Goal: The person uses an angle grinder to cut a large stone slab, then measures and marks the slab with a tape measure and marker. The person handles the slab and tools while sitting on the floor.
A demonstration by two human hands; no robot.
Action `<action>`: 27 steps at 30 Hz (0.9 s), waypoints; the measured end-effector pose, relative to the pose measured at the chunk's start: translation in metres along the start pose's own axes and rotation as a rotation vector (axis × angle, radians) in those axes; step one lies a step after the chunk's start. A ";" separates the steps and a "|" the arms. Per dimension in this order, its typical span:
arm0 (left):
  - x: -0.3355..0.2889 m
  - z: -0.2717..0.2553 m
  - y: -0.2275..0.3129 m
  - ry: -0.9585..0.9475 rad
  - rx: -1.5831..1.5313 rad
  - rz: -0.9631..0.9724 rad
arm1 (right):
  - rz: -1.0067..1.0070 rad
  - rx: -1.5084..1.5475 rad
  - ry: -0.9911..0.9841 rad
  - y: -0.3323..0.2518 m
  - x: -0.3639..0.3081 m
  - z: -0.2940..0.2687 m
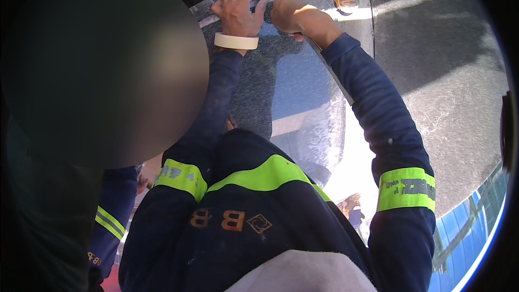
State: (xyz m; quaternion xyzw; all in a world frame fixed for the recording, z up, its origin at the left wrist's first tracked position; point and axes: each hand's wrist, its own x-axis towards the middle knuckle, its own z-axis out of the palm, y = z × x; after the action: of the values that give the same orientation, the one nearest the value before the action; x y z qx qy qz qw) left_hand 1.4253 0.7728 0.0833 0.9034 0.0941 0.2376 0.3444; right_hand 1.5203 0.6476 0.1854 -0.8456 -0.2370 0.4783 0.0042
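My left hand (238, 13) is at the top middle, its fingers bent against a dusty, grey-blue glossy panel (308, 81). A roll of off-white masking tape (236, 41) circles my left wrist like a bracelet. Right beside it, my right hand (303, 19) is curled, seen mostly from its back and wrist. Between the two hands shows a small dark piece (267, 12), whose kind I cannot make out. A thin bar runs right from the hands toward a rounded, shiny fitting (347, 1) with orange in it. What each hand grips is mostly hidden.
A dark seam (371, 32) divides the panel from a larger grey, dusty panel (443, 75) at right. A narrow straight edge (338, 84) passes beneath my right forearm. Another person's navy sleeve (116, 205) is at lower left. A blurred round patch covers the upper left.
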 end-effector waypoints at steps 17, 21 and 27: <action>0.008 -0.003 0.014 -0.069 -0.019 -0.033 | 0.049 0.005 0.275 0.025 -0.046 0.041; 0.001 -0.014 0.013 -0.129 0.004 -0.087 | 0.168 0.390 0.364 0.015 -0.146 0.082; 0.013 -0.024 0.019 -0.195 0.124 -0.078 | 0.507 1.057 0.488 0.003 -0.248 0.268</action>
State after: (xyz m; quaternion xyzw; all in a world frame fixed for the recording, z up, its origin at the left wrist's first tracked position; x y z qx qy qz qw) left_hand 1.4249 0.7771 0.1161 0.9375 0.1096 0.1286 0.3043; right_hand 1.1976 0.4856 0.2400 -0.8439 0.2464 0.3103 0.3616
